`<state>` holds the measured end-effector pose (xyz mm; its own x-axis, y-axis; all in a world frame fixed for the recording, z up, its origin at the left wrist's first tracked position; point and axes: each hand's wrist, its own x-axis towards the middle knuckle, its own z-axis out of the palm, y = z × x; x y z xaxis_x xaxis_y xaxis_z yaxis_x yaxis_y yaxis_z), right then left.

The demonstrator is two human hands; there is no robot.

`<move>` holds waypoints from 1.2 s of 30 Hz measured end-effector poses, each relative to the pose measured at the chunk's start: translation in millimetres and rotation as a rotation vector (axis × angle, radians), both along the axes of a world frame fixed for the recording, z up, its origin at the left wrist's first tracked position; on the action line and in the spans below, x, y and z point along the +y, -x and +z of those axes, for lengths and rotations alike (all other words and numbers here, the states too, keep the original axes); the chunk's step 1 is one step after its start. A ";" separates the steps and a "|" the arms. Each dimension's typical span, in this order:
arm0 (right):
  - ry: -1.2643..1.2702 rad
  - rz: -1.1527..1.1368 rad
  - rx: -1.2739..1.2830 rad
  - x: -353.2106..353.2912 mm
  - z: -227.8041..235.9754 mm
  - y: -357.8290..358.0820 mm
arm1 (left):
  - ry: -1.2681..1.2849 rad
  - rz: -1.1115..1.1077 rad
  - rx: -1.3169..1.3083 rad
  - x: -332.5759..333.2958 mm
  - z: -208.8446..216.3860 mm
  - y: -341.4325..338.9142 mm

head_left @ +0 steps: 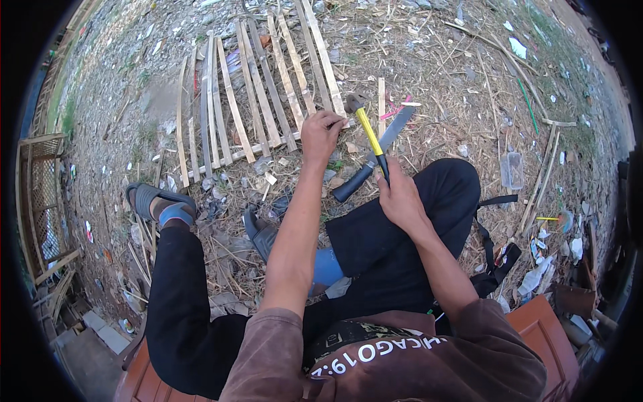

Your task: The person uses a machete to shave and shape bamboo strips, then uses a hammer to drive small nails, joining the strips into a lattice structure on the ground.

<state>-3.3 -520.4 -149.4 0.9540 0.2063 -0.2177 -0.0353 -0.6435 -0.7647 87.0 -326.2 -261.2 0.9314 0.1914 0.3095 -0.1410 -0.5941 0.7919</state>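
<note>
My right hand (402, 199) is closed round the black lower grip of a hammer (368, 130) with a yellow handle. The hammer's head is up near the right end of a wooden cross strip (234, 155). Close by, my left hand (320, 139) pinches at that end of the strip, where an upright slat (328, 60) meets it; whatever is between the fingertips is too small to make out. Several thin wooden slats (256, 94) lie side by side across the strip, left of my hand. Under the hammer lies a large knife (395, 127) with a black handle.
A short loose slat (382, 100) and pink ribbon (402, 102) lie beyond the knife. To the right are a clear plastic container (512, 170), a black strap (492, 234) and long sticks (542, 174). A lattice wooden frame (41, 201) stands far left. Dry straw and litter cover the ground.
</note>
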 end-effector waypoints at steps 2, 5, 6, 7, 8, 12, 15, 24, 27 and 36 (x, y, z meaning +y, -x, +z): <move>0.029 0.037 -0.017 0.3 0.1 4.1 | -0.006 -0.001 0.007 1.3 0.0 0.0; 0.021 0.033 -0.025 4.4 -0.5 10.2 | -0.022 -0.008 -0.003 4.0 -1.7 -0.3; 0.036 0.053 -0.033 6.6 -1.7 12.0 | -0.032 -0.012 -0.022 5.0 -2.6 0.5; 0.052 0.070 -0.044 7.3 -2.2 12.1 | -0.028 -0.012 -0.023 4.0 -1.8 0.3; 0.056 0.071 -0.045 7.5 -1.3 11.7 | -0.015 -0.016 0.000 3.0 -1.0 0.3; 0.017 0.037 -0.054 13.3 10.3 10.8 | 0.024 0.010 0.038 0.8 0.7 1.7; 0.037 0.044 -0.055 11.9 0.6 12.7 | 0.025 -0.002 0.034 1.0 -0.5 0.7; 0.036 0.021 -0.082 14.3 -0.1 12.4 | -0.008 -0.005 0.081 -0.5 5.0 1.3; 0.032 0.041 -0.063 18.9 3.4 9.0 | -0.032 0.012 0.026 4.1 1.3 1.9; 0.054 0.043 -0.056 18.7 2.0 7.5 | -0.068 0.031 0.004 1.6 0.4 1.3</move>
